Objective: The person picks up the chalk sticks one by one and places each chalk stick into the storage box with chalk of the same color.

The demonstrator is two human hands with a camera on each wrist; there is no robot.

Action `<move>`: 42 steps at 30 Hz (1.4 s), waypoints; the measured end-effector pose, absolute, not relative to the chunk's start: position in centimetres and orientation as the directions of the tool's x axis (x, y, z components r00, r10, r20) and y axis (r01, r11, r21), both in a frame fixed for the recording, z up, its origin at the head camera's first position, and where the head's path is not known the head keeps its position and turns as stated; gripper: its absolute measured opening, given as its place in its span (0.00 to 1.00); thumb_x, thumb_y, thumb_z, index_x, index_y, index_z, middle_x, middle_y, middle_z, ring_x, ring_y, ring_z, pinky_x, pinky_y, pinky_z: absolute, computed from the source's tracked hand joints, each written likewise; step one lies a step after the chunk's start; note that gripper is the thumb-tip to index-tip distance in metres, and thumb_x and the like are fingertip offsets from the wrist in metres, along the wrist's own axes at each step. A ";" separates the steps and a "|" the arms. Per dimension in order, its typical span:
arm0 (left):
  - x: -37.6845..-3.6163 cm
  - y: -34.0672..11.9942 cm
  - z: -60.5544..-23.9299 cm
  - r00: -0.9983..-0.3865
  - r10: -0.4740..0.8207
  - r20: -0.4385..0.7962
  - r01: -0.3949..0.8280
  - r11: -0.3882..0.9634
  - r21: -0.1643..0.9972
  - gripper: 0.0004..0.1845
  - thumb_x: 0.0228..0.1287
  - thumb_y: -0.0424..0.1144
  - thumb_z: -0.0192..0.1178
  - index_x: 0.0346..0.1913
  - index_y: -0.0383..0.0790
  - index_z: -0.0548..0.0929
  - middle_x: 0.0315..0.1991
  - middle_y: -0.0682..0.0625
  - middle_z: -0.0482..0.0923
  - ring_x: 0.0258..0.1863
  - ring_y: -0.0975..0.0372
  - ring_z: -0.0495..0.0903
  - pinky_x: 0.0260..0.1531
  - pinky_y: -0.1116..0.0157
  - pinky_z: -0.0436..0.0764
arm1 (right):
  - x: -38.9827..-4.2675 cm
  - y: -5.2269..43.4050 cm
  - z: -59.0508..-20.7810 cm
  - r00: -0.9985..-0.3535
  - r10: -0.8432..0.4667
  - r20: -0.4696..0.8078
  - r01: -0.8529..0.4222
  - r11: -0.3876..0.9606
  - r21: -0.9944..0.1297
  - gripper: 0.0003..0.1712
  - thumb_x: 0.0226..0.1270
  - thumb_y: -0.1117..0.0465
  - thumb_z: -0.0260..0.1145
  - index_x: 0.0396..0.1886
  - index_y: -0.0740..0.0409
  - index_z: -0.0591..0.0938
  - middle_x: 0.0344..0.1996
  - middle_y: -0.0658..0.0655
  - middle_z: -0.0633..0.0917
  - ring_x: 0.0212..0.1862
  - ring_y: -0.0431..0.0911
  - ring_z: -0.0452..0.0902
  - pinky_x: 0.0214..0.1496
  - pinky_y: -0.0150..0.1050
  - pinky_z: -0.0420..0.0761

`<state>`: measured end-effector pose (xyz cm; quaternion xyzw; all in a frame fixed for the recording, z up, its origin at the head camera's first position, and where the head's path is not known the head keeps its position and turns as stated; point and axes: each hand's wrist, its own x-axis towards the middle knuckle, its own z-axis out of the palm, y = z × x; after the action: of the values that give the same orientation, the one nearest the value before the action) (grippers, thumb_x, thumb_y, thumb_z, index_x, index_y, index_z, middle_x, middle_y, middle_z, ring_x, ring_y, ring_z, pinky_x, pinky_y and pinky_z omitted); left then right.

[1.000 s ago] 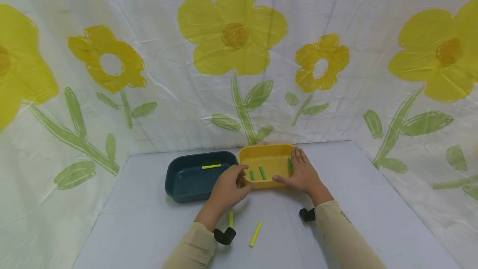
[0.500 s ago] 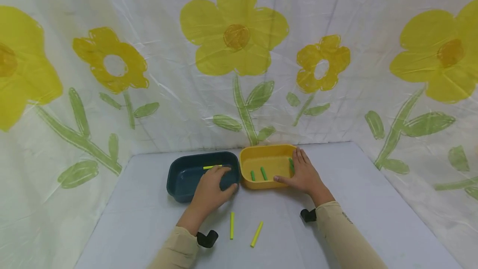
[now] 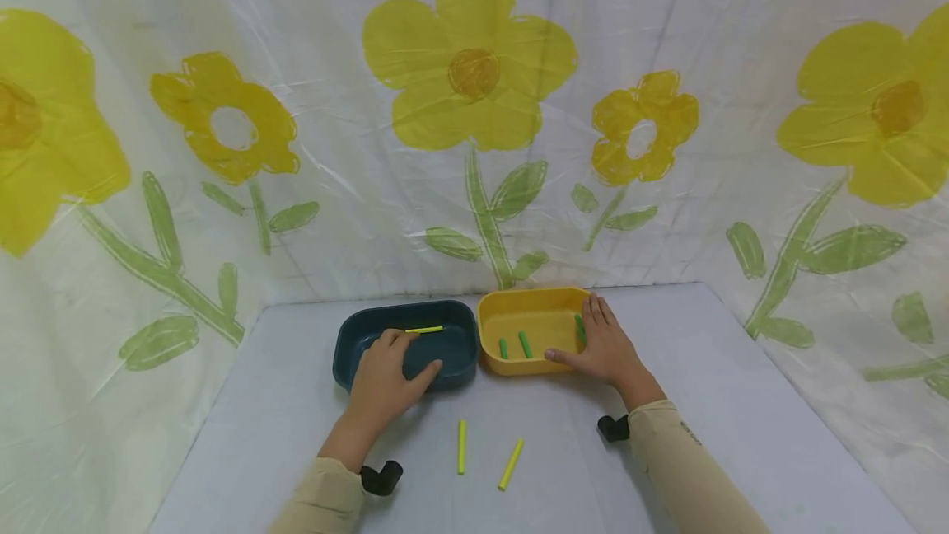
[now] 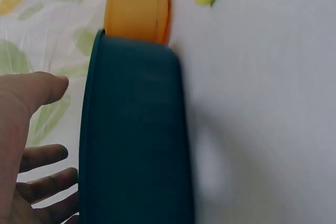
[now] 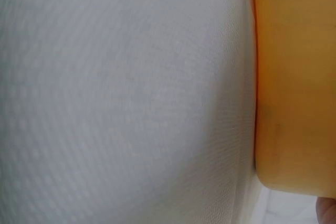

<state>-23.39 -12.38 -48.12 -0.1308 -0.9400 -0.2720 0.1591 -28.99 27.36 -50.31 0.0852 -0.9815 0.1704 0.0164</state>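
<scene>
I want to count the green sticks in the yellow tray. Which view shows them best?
The head view: it looks down into the yellow tray, where the green sticks lie, one partly behind the right hand. Both wrist views show only the tray's outer wall, no green sticks.

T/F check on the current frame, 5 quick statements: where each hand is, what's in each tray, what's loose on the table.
1. The left hand rests on the dark teal tray. True.
2. The yellow tray holds green sticks. True.
3. The teal tray is empty. False: one yellow stick lies in it.
4. Two yellow sticks lie loose on the table. True.
5. The right hand holds a stick in the air. False: it rests flat against the yellow tray's right side.
</scene>
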 end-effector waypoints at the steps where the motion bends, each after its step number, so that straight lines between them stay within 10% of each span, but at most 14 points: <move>1: -23.5 -12.7 -48.2 -0.916 0.156 0.371 0.329 0.821 0.467 0.35 0.66 0.59 0.72 0.64 0.35 0.84 0.61 0.40 0.82 0.60 0.45 0.83 0.64 0.42 0.81 | -29.0 27.4 -50.4 -0.985 -0.161 0.063 -0.173 0.926 -0.335 0.79 0.59 0.16 0.62 0.85 0.72 0.44 0.86 0.71 0.43 0.87 0.65 0.34 0.86 0.63 0.51; 14: -24.0 -17.1 -49.0 -0.917 0.103 0.386 0.282 0.852 0.441 0.47 0.64 0.66 0.70 0.71 0.30 0.77 0.67 0.33 0.76 0.60 0.38 0.83 0.60 0.39 0.83 | -29.3 27.4 -50.6 -0.984 -0.165 0.060 -0.176 0.928 -0.329 0.80 0.59 0.14 0.60 0.85 0.71 0.42 0.86 0.70 0.41 0.88 0.64 0.33 0.86 0.63 0.51; 28: -23.8 -18.2 -50.4 -0.958 0.026 0.286 0.151 0.893 0.425 0.68 0.61 0.79 0.60 0.82 0.23 0.55 0.83 0.25 0.49 0.83 0.32 0.49 0.80 0.34 0.57 | -29.5 27.5 -50.9 -0.985 -0.157 0.070 -0.172 0.927 -0.332 0.81 0.57 0.13 0.60 0.85 0.70 0.42 0.86 0.70 0.42 0.88 0.64 0.34 0.86 0.64 0.52; 42: -23.9 -18.2 -50.9 -0.977 -0.023 0.212 0.053 0.937 0.346 0.79 0.54 0.89 0.52 0.82 0.18 0.44 0.83 0.22 0.41 0.83 0.30 0.45 0.81 0.34 0.50 | -29.3 27.5 -50.7 -0.986 -0.157 0.062 -0.169 0.927 -0.334 0.81 0.58 0.14 0.60 0.85 0.71 0.43 0.86 0.70 0.41 0.88 0.64 0.33 0.86 0.63 0.50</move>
<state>-23.87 -18.16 -50.93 -0.0077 -0.9783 -0.1775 0.1070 -29.31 27.53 -50.70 0.0831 -0.9816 0.1714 0.0170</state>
